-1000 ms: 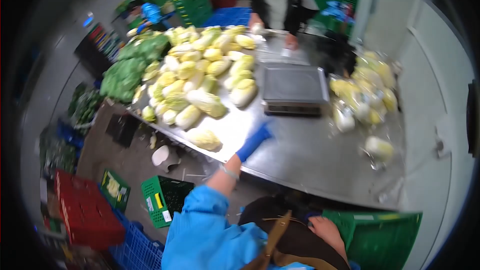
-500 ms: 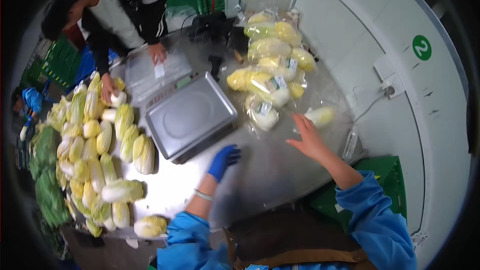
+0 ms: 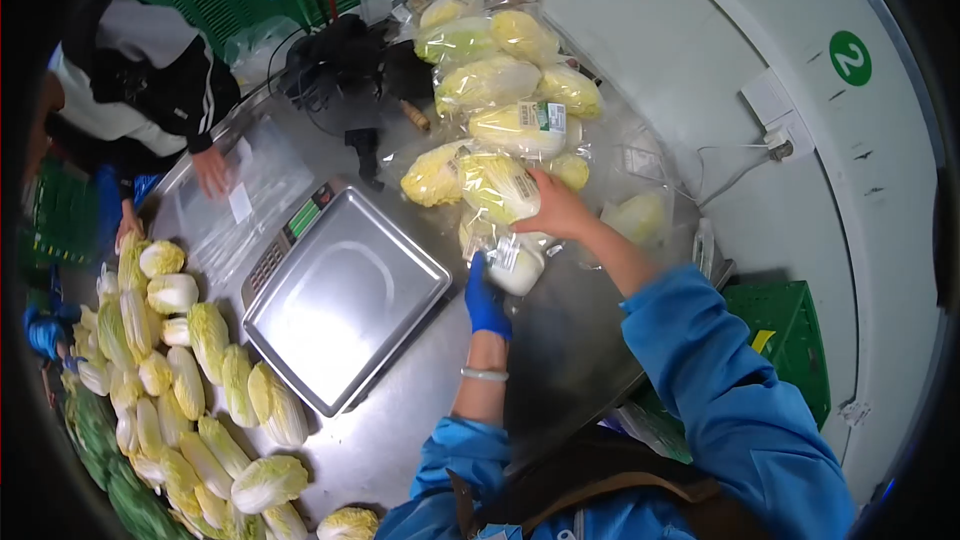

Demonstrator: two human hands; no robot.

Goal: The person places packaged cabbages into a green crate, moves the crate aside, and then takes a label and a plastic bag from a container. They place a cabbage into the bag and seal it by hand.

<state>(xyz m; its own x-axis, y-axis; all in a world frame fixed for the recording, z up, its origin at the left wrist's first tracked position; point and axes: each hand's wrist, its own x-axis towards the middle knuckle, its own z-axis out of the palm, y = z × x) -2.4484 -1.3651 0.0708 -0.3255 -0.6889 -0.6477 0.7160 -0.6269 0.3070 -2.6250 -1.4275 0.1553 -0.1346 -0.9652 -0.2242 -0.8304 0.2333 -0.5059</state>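
My right hand (image 3: 560, 206) is closed around the near end of a bagged napa cabbage (image 3: 496, 188), thumb below and fingers over it. My left hand (image 3: 486, 302), in a blue glove, reaches up with its fingers stretched out. Its fingertips are at the left edge of another bagged napa cabbage (image 3: 520, 268), which carries a white label and lies just below the first. More bagged cabbages (image 3: 488, 83) lie in a pile beyond my hands, some with labels. A bagged cabbage (image 3: 638, 217) lies to the right of my right hand.
A weighing scale (image 3: 348, 300) stands left of my hands on the metal table (image 3: 400, 435). Loose napa cabbages (image 3: 185, 380) crowd the left. Across the table, a co-worker's hand (image 3: 211, 173) rests on clear plastic bags (image 3: 265, 198). A green crate (image 3: 790, 340) stands at right.
My right hand has moved left and taken hold of a bagged cabbage. My left hand has moved up and right to the bags. The view has shifted.
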